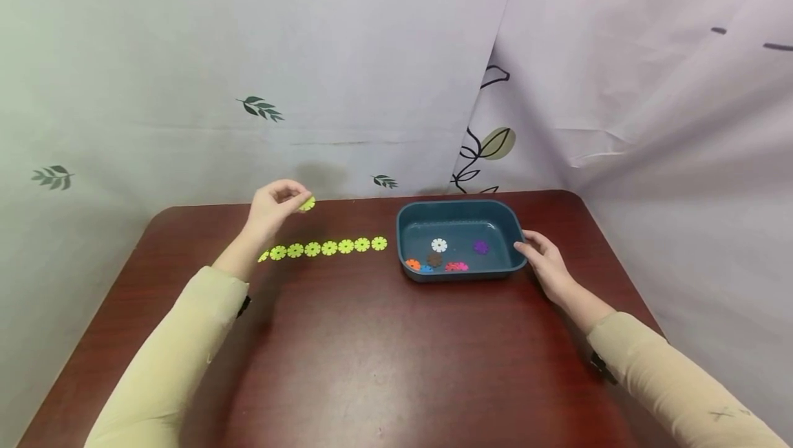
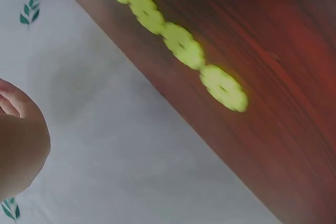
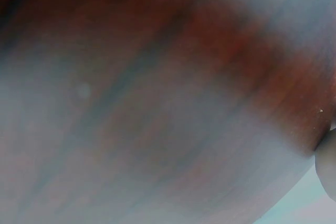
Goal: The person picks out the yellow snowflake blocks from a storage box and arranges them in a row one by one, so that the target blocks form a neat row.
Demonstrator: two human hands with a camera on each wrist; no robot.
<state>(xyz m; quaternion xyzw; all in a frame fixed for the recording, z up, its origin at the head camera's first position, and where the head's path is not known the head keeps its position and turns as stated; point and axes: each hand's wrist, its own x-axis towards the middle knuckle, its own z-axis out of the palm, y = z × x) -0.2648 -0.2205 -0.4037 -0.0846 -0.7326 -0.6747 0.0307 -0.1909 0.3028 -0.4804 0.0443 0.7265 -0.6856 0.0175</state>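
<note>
In the head view my left hand (image 1: 274, 208) pinches a yellow-green flower-shaped disc (image 1: 308, 204) between thumb and fingers, raised above the table's far left part. Below and to its right runs a row of several matching yellow-green discs (image 1: 329, 248); my forearm partly covers its left end. The left wrist view shows part of that row (image 2: 183, 45) and a bit of the left hand (image 2: 23, 140). My right hand (image 1: 545, 259) grips the right rim of a dark blue tub (image 1: 461, 211), thumb over the edge. The right wrist view is blurred, with only a sliver of hand (image 3: 326, 163).
Inside the tub lie a white disc (image 1: 439, 246), a purple disc (image 1: 480, 247), a brown disc (image 1: 435, 259), an orange disc (image 1: 412, 264) and a few others along the near wall. A pale patterned curtain (image 1: 372, 76) hangs behind the brown table (image 1: 372, 352).
</note>
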